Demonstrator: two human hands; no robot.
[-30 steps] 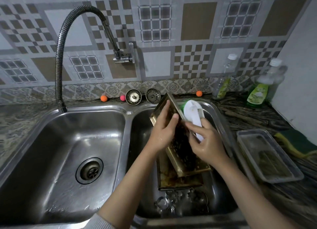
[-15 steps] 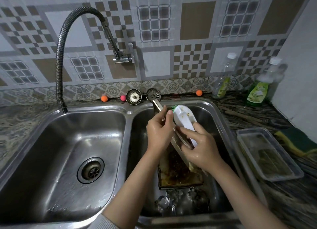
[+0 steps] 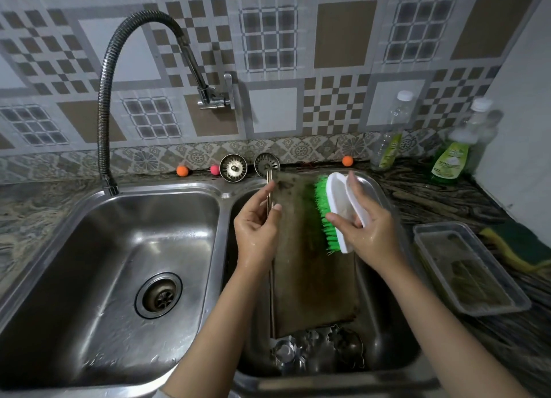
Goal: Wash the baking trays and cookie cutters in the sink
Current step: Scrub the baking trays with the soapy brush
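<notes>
A stained brown baking tray [image 3: 310, 272] stands tilted in the right sink basin [image 3: 390, 332], its underside facing me. My left hand [image 3: 256, 230] pinches the tray's left rim near the top. My right hand [image 3: 366, 227] grips a white scrub brush [image 3: 337, 209] whose green bristles touch the tray's upper right part. Several metal cookie cutters [image 3: 316, 350] lie on the basin floor in front of the tray. Whether another tray lies beneath is hidden.
The left basin [image 3: 98, 278] with its drain stands open under the flexible tap [image 3: 125, 63]. Two sink strainers [image 3: 249, 166] lean on the back ledge. Two soap bottles [image 3: 450, 156] stand at back right; a clear plastic tray [image 3: 468, 266] and a sponge [image 3: 518, 245] lie on the right counter.
The tray has been turned over: its dark inside faced me before, now its flat underside does. My right hand has brought the brush round so the green bristles meet that surface.
</notes>
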